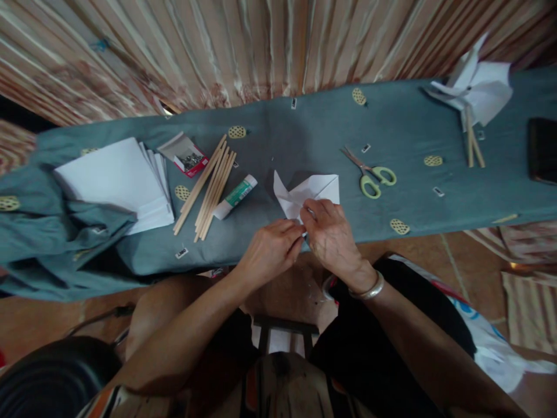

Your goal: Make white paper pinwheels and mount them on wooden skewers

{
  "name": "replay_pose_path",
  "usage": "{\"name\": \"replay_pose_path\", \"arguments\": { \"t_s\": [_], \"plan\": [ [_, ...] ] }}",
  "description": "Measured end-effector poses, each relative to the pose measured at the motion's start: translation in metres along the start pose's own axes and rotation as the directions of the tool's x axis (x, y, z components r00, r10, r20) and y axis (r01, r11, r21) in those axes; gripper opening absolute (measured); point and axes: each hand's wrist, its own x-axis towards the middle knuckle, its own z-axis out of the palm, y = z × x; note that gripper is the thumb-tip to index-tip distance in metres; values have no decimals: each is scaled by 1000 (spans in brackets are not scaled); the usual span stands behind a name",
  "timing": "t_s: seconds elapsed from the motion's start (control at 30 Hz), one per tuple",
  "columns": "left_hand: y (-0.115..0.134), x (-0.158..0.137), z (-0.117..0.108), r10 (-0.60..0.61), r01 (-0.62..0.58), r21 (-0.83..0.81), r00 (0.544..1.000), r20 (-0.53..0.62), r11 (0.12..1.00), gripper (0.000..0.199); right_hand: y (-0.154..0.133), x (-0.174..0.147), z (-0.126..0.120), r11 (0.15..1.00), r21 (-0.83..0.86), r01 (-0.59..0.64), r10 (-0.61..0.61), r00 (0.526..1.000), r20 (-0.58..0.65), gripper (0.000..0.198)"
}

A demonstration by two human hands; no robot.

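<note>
Both hands meet at the near side of the counter (300,136), which is covered by a grey-green patterned cloth. Between them is a folded white paper (311,188), two of its points standing out beyond the knuckles. The left hand (274,247) and right hand (328,235) have their fingers drawn narrow, pinching the paper at its near part; the exact contact is partly hidden and appears, in this dim view, to be fingertip only. A bracelet (369,288) sits on the right wrist.

Left of the paper lie a glue stick (236,197), wooden sticks (213,194), an open red-and-white box (185,157) of small metal pieces and a stack of white sheets (115,183). To the right, green-handled scissors (370,187) lie slightly spread. Farther right rests a white paper pinwheel (485,87) with two sticks.
</note>
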Motion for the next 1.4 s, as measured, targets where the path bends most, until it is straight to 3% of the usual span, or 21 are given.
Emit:
{"name": "replay_pose_path", "arguments": {
  "t_s": [0.33,0.67,1.1,1.4],
  "plan": [
    [0,-1,0,8,-10,97,1000,20,995,15,-2,-3,9,1000,-30,-1,0,998,-60,28],
    [1,-3,1,18,-21,105,999,29,994,14,4,-14,21,998,66,5,4,991,-134,35],
    [0,-3,3,43,-47,136,998,34,990,13,10,-14,19,988,154,-20,42,989,-142,38],
    [0,-3,3,30,-38,149,998,58,988,11,-2,-7,5,1000,-7,5,-5,999,-36,35]
  ]
}}
